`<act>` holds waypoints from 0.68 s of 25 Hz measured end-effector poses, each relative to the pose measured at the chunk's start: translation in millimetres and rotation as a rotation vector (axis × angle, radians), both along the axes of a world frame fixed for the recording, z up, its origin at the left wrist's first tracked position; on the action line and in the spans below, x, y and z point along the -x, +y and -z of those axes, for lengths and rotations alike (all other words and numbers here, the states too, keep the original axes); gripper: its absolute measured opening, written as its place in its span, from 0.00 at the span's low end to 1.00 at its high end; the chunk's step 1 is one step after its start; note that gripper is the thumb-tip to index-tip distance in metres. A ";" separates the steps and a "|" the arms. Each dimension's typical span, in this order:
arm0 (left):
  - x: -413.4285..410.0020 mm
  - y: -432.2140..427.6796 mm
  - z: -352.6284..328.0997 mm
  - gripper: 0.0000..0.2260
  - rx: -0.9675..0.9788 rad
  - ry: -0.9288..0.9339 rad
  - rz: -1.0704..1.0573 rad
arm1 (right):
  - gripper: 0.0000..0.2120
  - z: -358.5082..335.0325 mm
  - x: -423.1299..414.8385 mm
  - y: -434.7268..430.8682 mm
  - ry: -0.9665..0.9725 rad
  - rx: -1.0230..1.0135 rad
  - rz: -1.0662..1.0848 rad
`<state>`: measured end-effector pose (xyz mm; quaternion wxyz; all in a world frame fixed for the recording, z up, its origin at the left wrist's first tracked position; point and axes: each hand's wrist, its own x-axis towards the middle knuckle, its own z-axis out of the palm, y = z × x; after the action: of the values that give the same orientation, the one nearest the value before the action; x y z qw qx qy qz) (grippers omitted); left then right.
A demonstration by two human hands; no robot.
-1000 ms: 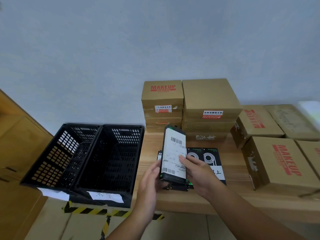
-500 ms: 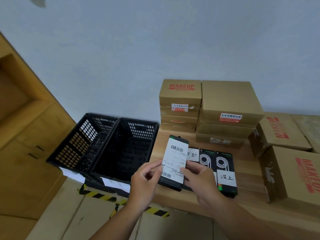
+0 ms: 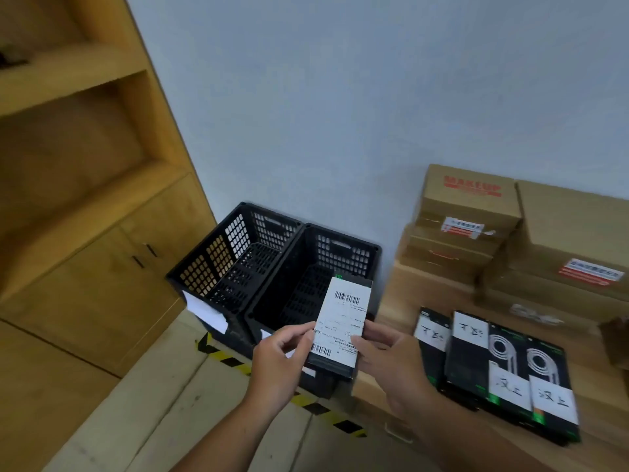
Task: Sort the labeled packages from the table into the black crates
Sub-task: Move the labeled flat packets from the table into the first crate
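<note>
My left hand and right hand pinch the package by its 2 long edges, above the near rim of the right crate. Looks light, stiff, slick; edges give the surest hold.

Left hand and right hand: both bare, uncovered from the wrist outward. Forearms bare too, uncovered all the way to the bottom edge of view. Nails too blurred to describe.
</note>
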<state>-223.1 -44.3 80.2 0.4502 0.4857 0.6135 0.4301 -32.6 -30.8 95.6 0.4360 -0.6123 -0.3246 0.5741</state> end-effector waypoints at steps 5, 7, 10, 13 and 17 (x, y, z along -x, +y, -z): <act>123.4 31.7 7.0 0.10 -0.018 0.113 -0.034 | 0.13 4.3 128.3 27.9 -0.003 0.011 -0.036; 167.3 45.2 7.4 0.11 -0.016 0.166 -0.066 | 0.14 4.8 178.0 40.9 -0.002 0.025 -0.042; 229.2 61.0 4.4 0.11 -0.022 0.196 -0.119 | 0.15 2.6 245.7 58.2 0.017 0.032 -0.059; 274.7 75.0 3.5 0.11 -0.019 0.183 -0.147 | 0.15 2.0 292.3 76.3 0.022 0.021 -0.073; 313.3 88.0 8.2 0.11 -0.011 0.193 -0.188 | 0.16 7.6 330.9 100.3 0.009 0.032 -0.119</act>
<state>-536.4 43.7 71.9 0.3443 0.4677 0.6942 0.4251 -363.5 69.4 88.0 0.3928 -0.5961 -0.3493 0.6069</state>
